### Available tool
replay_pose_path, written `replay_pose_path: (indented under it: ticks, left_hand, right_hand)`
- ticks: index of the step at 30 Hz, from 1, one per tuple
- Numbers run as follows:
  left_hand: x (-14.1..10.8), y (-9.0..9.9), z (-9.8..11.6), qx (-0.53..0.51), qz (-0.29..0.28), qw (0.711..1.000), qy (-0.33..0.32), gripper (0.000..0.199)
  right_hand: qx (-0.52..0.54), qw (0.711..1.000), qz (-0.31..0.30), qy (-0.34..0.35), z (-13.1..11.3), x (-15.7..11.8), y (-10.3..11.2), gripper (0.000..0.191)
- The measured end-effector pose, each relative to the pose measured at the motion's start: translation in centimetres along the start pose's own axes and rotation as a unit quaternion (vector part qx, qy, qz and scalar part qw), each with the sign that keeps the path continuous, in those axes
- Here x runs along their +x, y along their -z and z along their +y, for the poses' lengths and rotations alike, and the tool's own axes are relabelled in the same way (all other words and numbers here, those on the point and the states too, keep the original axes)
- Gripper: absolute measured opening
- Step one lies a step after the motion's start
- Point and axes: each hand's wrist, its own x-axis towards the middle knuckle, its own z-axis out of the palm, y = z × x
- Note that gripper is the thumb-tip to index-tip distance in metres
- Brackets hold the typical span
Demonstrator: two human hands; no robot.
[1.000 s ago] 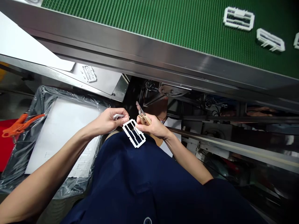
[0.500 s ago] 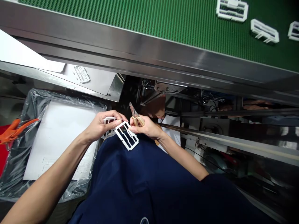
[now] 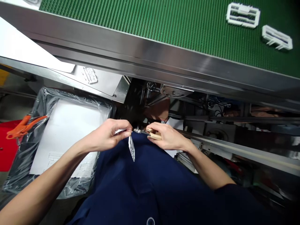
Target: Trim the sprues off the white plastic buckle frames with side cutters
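Pinched in my left hand (image 3: 114, 134) is a white slotted plastic part (image 3: 131, 148), seen nearly edge-on and hanging below the fingertips. A second pale piece (image 3: 120, 131) shows between the thumb and fingers of the same hand. My right hand (image 3: 167, 136) is closed around the tan handles of small cutters (image 3: 155, 135). Their metal jaws point left, close to the left fingertips; whether they touch the part cannot be made out. Both hands are above the dark blue clothing at my lap.
A green conveyor belt (image 3: 150, 25) with two white slotted parts (image 3: 243, 15) runs behind a metal rail (image 3: 140, 53). On the left are a plastic-lined bin (image 3: 42, 109) holding white paper (image 3: 67, 131), orange-handled cutters (image 3: 23, 128), and a metal ledge bearing another part (image 3: 90, 75).
The white part has turned from face-on to edge-on and is now only in my left hand. My right hand has moved right and turned the cutters from pointing up to pointing left.
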Motion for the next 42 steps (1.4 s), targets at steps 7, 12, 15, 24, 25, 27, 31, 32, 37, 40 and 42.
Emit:
replay_pose_path:
  ticks: [7, 12, 15, 24, 25, 27, 31, 32, 37, 40, 42]
  left_hand:
    - [0.6, -0.2, 0.8, 0.045, -0.016, 0.999, -0.010, 0.014]
    - [0.4, -0.4, 1.0, 0.042, -0.014, 0.999, -0.005, 0.014]
    - [0.4, -0.5, 1.1, 0.045, -0.010, 0.999, -0.012, 0.014]
    - [0.6, -0.8, 1.3, 0.055, -0.016, 0.998, -0.024, 0.013]
    - [0.6, -0.8, 1.3, 0.053, -0.018, 0.998, -0.024, 0.013]
    - [0.5, -1.0, 1.2, 0.048, -0.022, 0.998, -0.023, 0.014]
    - [0.4, -1.3, 0.8, 0.041, -0.021, 0.999, -0.015, 0.015]
    - [0.3, -1.4, 0.7, 0.037, -0.018, 0.999, -0.011, 0.015]
    - [-0.1, -1.4, 0.4, 0.013, -0.001, 1.000, 0.002, 0.013]
    - [-0.4, -1.3, 0.3, -0.003, 0.013, 1.000, 0.009, 0.014]
    - [-0.4, -1.3, 0.4, -0.025, 0.022, 0.999, 0.015, 0.016]
  right_hand:
    - [-0.206, 0.976, -0.075, 0.018, -1.8, -0.7, 2.8, 0.024]
    - [-0.265, 0.959, -0.102, 0.025, -2.6, -0.4, 3.4, 0.023]
    - [-0.283, 0.951, -0.119, 0.025, -3.0, -0.2, 3.6, 0.021]
    - [-0.326, 0.935, -0.128, 0.061, -3.5, 0.3, 4.3, 0.011]
    - [-0.329, 0.933, -0.130, 0.064, -3.5, 0.4, 4.4, 0.009]
    - [-0.329, 0.932, -0.137, 0.065, -3.7, 0.6, 4.6, 0.007]
    - [-0.313, 0.936, -0.148, 0.065, -4.0, 1.4, 4.9, 0.011]
    - [-0.302, 0.939, -0.150, 0.063, -3.9, 1.5, 5.0, 0.012]
    - [-0.167, 0.973, -0.156, 0.046, -1.9, 1.3, 5.1, 0.012]
    - [0.011, 0.993, -0.109, 0.042, -0.1, 1.2, 3.1, 0.013]
    - [0.181, 0.981, -0.059, 0.041, 0.7, 1.5, 0.4, 0.020]
